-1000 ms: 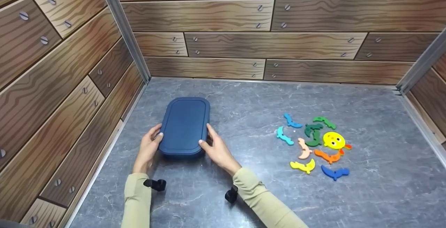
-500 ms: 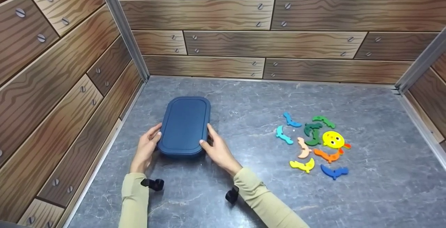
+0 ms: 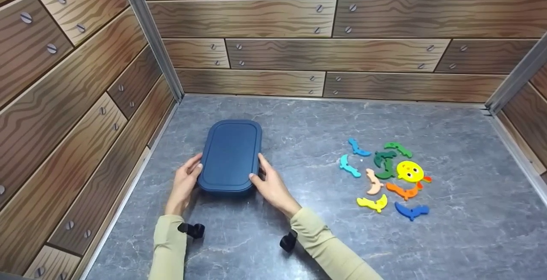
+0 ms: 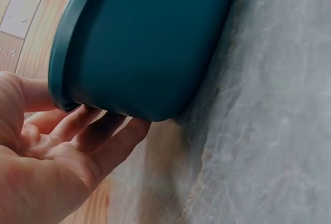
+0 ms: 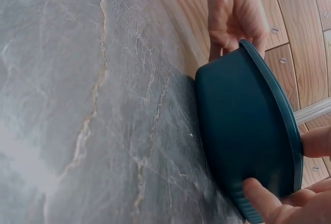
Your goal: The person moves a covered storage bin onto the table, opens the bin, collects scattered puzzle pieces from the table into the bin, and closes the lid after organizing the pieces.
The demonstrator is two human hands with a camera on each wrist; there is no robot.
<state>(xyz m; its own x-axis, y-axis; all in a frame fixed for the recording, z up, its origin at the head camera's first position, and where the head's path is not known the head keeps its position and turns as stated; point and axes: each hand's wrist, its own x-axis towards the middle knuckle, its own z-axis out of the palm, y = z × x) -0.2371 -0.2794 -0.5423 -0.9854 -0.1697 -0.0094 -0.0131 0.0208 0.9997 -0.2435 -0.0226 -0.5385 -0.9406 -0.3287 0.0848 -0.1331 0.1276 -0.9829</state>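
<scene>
A dark blue rectangular box with a rounded lid (image 3: 230, 156) lies on the grey marbled table, left of centre in the head view. My left hand (image 3: 184, 181) grips its left side near the front corner, thumb at the lid's rim. In the left wrist view, the fingers of that hand (image 4: 62, 157) touch the box wall (image 4: 150, 43) below the rim. Opposite, my right hand (image 3: 273, 186) holds the right side, thumb at the lid edge. The right wrist view shows both hands on the box (image 5: 243, 120). Its inside is hidden by the lid.
Several curved colourful toy pieces lie right of the box, among them a yellow piece (image 3: 372, 203), a dark blue piece (image 3: 411, 210) and an orange piece (image 3: 402, 191). A yellow smiling-face disc (image 3: 410, 171) is with them. Wood-patterned walls (image 3: 273, 53) bound the table.
Both hands and the box have shifted slightly to the right since half a second ago. The hold looks the same, and the toy pieces have stayed put.
</scene>
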